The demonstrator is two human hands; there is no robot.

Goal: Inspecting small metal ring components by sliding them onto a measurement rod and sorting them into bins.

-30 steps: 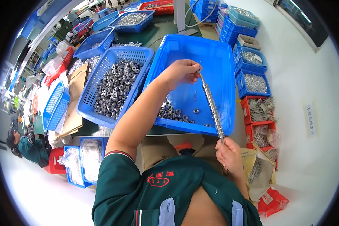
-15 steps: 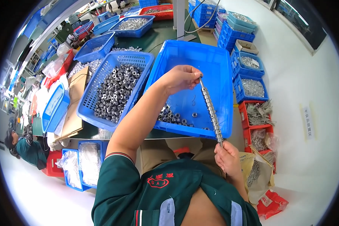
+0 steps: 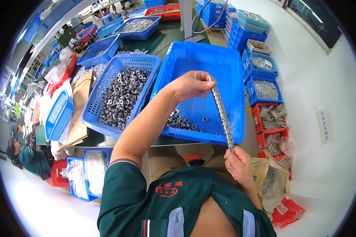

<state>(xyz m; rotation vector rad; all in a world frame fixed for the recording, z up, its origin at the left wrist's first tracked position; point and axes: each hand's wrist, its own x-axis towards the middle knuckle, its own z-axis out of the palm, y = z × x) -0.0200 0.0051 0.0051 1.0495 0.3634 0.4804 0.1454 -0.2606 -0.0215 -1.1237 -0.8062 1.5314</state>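
Observation:
A thin metal rod (image 3: 210, 78) strung with a row of shiny metal nuts (image 3: 221, 112) slants over the near right part of a large blue tub (image 3: 201, 51). My right hand (image 3: 239, 164) grips the rod's lower end, just outside the tub's near rim. At the upper end, my left hand (image 3: 194, 85) is closed, thumb and fingertips pinching a nut on the rod just above the row. The rod's tip sticks out above those fingers. Loose nuts (image 3: 182, 121) lie in the tub's near left corner, partly hidden by my left forearm. A small bent wire (image 3: 203, 103) lies on its bottom.
Left of the tub, a blue perforated basket (image 3: 93, 110) holds many dark-and-silver nuts (image 3: 124, 94). Cardboard (image 3: 79, 106) and more baskets of small metal parts lie beyond. Stacked blue and red bins (image 3: 267, 114) line the right wall. A person (image 3: 33, 158) sits at far left.
My left hand has shifted slightly down the rod with the nut, from the tip to near the row, and the tip now shows above it. My right hand keeps its hold.

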